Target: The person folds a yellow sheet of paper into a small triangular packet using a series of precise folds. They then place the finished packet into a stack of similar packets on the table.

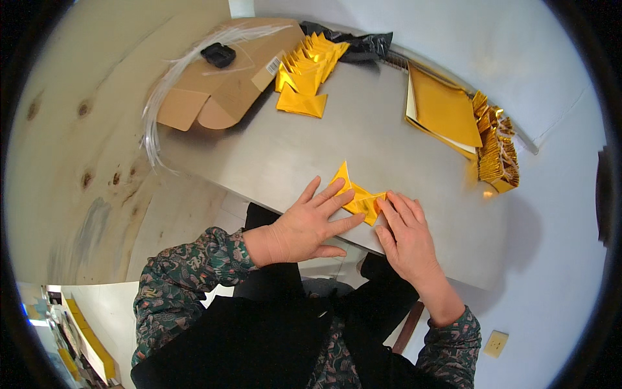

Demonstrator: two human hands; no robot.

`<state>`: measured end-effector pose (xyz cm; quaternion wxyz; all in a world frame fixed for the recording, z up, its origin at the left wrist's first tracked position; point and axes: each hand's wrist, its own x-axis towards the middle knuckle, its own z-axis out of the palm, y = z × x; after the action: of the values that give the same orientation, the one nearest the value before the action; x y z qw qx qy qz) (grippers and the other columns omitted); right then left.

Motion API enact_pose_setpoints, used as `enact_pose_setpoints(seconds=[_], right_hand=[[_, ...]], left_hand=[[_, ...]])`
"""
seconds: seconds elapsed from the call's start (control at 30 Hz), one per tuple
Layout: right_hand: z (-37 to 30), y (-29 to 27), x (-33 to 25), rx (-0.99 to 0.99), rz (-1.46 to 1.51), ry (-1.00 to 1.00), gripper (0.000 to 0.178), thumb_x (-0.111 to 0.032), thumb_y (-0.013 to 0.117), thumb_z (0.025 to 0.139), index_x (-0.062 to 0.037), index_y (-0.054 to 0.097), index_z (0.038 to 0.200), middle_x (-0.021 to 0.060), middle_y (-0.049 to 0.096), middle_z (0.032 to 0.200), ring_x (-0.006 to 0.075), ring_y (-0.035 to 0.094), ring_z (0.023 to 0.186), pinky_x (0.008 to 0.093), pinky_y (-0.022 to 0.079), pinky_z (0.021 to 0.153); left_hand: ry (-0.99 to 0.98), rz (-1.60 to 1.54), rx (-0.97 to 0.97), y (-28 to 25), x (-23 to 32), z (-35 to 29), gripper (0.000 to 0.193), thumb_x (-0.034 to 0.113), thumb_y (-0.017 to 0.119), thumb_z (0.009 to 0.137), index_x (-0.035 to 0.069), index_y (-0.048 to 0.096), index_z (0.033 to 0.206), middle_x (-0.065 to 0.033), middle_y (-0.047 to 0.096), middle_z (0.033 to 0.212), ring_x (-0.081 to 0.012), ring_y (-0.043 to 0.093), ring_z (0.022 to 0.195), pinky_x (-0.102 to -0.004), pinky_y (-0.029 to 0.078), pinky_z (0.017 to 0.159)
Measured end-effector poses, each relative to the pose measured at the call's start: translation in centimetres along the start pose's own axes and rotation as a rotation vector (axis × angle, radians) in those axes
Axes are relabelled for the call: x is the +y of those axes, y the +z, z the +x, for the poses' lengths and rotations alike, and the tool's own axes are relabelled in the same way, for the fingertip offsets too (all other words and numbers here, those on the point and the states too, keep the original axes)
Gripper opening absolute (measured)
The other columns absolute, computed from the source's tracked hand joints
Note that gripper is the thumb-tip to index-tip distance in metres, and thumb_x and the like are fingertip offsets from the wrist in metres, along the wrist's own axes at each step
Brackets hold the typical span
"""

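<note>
A folded piece of shiny gold paper [361, 202] lies on the grey metal tabletop [272, 155] near its front edge, one pointed corner sticking up at its left. My left hand [308, 223] rests over its left part with fingers spread and flat. My right hand [407, 240] touches its right end with stretched fingers, fingertips on the paper. Part of the paper is hidden under the fingers. Neither hand is wrapped around anything.
At the back left stand overlapping folded gold pieces [304, 71] beside an opened cardboard box [223, 84], with clear plastic strips [153, 110] and a black object [218, 56]. A black plastic bag [369, 45] lies behind. Gold sheets [444, 107] and bundled gold folds [499, 155] sit right, against the wall.
</note>
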<state>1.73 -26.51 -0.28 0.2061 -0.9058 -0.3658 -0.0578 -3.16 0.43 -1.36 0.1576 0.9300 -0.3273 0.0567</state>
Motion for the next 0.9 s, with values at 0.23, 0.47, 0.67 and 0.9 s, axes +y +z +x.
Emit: enact_pose_setpoints(seconds=[0.23,0.47,0.67,0.9], right_hand=[[0.0,0.1,-0.7,0.066,0.064,0.018,0.054,-0.026,0.067,0.099,0.0006,0.058,0.144,0.0205,0.057,0.149,0.0401,0.048,0.141,0.0489,0.040,0.118],[0.4,1.8,-1.3,0.144,-0.026,0.060,0.052,-0.029,0.069,0.098,-0.0005,0.061,0.141,0.0183,0.060,0.147,0.0395,0.048,0.141,0.0463,0.040,0.118],[0.2,1.9,-1.1,0.140,-0.050,0.050,0.053,-0.033,0.069,0.098,-0.0008,0.061,0.140,0.0172,0.060,0.148,0.0388,0.048,0.140,0.0461,0.039,0.118],[0.0,1.7,-0.7,0.219,0.117,0.093,0.057,-0.028,0.072,0.098,-0.0008,0.057,0.145,0.0176,0.061,0.144,0.0321,0.055,0.134,0.0425,0.046,0.111]], left_hand=[[-0.032,0.089,0.042,0.8,0.3,-1.2,0.075,0.045,0.078,0.090,0.028,0.048,0.157,-0.0202,0.039,0.162,-0.0435,0.028,0.156,-0.0670,0.022,0.124],[0.007,-0.204,0.258,0.4,0.3,-2.3,0.083,0.038,0.082,0.089,0.024,0.043,0.161,-0.0172,0.033,0.168,-0.0443,0.018,0.160,-0.0663,0.018,0.125],[-0.481,-0.729,0.377,-1.7,-1.6,-0.2,0.070,0.011,0.074,0.098,-0.001,0.038,0.158,-0.0225,0.065,0.137,-0.0242,0.074,0.107,-0.0324,0.061,0.087],[-0.483,-1.051,0.266,-1.0,-2.7,2.4,0.051,0.009,0.075,0.098,0.000,0.053,0.143,-0.0072,0.071,0.114,-0.0120,0.068,0.098,-0.0276,0.058,0.088]])
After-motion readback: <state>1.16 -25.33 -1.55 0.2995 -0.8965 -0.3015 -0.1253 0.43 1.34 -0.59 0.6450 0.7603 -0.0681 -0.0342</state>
